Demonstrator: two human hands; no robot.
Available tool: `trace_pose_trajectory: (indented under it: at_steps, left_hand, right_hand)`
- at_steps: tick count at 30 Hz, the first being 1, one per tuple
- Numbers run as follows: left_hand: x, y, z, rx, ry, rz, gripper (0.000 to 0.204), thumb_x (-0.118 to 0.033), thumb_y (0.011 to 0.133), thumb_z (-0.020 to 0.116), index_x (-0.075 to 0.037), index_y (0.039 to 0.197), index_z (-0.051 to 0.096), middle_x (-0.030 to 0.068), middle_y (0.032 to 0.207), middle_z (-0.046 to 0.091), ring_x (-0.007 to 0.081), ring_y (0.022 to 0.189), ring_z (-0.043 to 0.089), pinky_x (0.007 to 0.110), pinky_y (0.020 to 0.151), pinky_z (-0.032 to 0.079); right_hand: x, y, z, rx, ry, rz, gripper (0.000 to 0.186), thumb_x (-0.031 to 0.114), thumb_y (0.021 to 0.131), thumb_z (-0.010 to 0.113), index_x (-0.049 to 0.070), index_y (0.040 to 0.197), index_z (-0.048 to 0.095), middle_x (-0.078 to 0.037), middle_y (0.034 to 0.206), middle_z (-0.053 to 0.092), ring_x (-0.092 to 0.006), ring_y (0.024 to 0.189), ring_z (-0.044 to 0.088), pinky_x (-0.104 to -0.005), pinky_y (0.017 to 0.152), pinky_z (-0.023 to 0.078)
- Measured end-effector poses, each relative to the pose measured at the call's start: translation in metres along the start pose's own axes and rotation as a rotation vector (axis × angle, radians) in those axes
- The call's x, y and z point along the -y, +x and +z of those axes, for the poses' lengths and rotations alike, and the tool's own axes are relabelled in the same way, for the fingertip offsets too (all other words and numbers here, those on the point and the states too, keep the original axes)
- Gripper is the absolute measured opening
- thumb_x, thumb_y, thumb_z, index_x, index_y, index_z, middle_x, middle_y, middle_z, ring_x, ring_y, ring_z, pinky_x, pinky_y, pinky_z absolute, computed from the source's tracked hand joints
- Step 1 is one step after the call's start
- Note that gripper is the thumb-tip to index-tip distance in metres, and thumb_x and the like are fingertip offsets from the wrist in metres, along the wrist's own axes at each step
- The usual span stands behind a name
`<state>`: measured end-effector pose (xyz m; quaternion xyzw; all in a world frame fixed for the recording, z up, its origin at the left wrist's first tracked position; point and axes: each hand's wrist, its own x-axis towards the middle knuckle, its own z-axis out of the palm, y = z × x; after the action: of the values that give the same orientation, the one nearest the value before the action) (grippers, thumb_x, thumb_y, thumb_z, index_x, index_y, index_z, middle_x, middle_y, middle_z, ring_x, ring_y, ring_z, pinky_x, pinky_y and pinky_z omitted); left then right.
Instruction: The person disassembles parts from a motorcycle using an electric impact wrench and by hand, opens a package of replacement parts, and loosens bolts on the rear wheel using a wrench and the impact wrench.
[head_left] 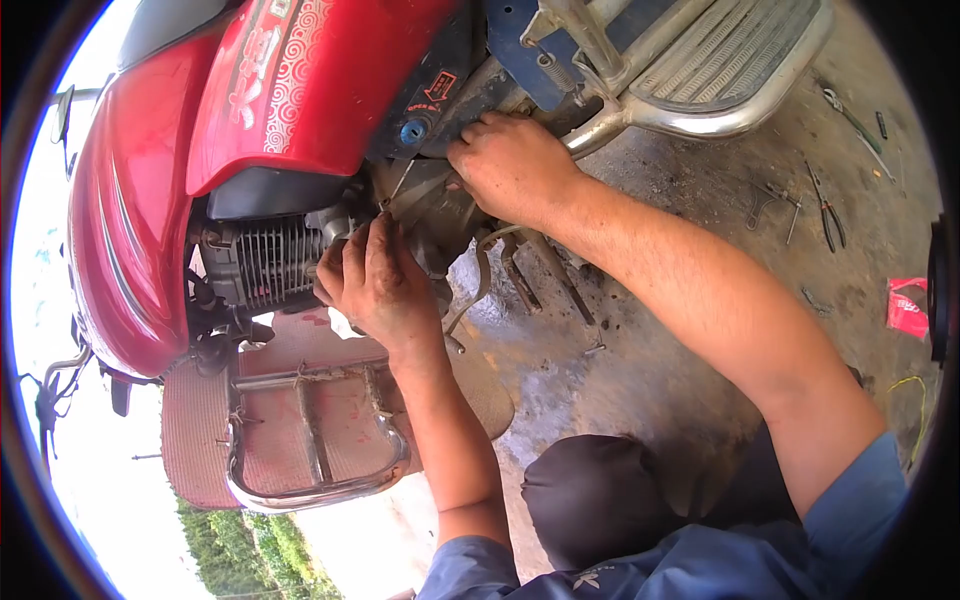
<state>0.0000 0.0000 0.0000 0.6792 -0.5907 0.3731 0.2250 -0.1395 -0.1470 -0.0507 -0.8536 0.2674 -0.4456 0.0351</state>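
1 motorcycle (335,95), above and left of the hands. Left hand (380,285): fingers bunched at near end of 1 thin rod (401,183); pinch unclear, 1 finned engine (270,262) just left. Right hand (515,165): fingers curled against the motorcycle, grip cannot be told; farther right, 1 pliers (827,208), 1 red packet (908,312).

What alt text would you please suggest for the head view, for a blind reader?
A person's left-hand grip appears to touch a thin rod beside the finned engine cylinder of a red motorcycle; the right-hand grip is near the side-panel lock. Pliers lie on the stained floor.
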Motion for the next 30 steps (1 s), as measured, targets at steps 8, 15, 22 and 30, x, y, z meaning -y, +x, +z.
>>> trace_pose_trajectory:
  at_steps: [8, 15, 22, 30]
  left_hand:
    - [0.003, 0.006, 0.014, -0.117, 0.108, 0.128, 0.018, -0.014, 0.081, 0.078, -0.016, 0.099, 0.077, 0.0092, 0.126, 0.065, 0.0383, 0.125, 0.051, 0.052, 0.105, 0.039]
    - [-0.004, 0.021, 0.021, -0.161, 0.027, -0.114, 0.018, -0.017, 0.081, 0.081, -0.012, 0.099, 0.079, 0.0165, 0.135, 0.06, 0.041, 0.13, 0.048, 0.053, 0.107, 0.039]
    - [0.0, 0.009, 0.025, -0.187, 0.19, 0.018, 0.017, -0.02, 0.086, 0.077, -0.008, 0.098, 0.078, 0.022, 0.138, 0.06, 0.0444, 0.127, 0.051, 0.054, 0.106, 0.041]
    - [-0.008, 0.011, 0.03, -0.221, 0.159, 0.001, 0.014, -0.015, 0.085, 0.076, -0.007, 0.096, 0.078, 0.0221, 0.137, 0.061, 0.0447, 0.129, 0.05, 0.056, 0.107, 0.04]
  right_hand:
    - [-0.005, -0.001, 0.0, -0.007, -0.029, -0.008, 0.014, 0.018, 0.081, 0.064, 0.007, 0.086, 0.073, -0.007, 0.087, 0.072, -0.0256, 0.092, 0.068, -0.0386, 0.077, 0.056]
    - [-0.005, 0.002, 0.002, -0.028, -0.028, -0.004, 0.013, 0.018, 0.08, 0.064, 0.009, 0.083, 0.073, -0.006, 0.086, 0.071, -0.024, 0.092, 0.068, -0.0369, 0.077, 0.056]
    - [-0.002, 0.0, 0.004, -0.008, -0.083, -0.006, 0.014, 0.017, 0.08, 0.063, 0.009, 0.084, 0.073, -0.007, 0.087, 0.071, -0.0237, 0.093, 0.068, -0.0367, 0.077, 0.056]
    - [-0.002, -0.001, 0.002, -0.024, -0.009, 0.014, 0.012, 0.019, 0.079, 0.066, 0.009, 0.083, 0.073, -0.007, 0.087, 0.071, -0.0245, 0.092, 0.067, -0.0375, 0.077, 0.056]
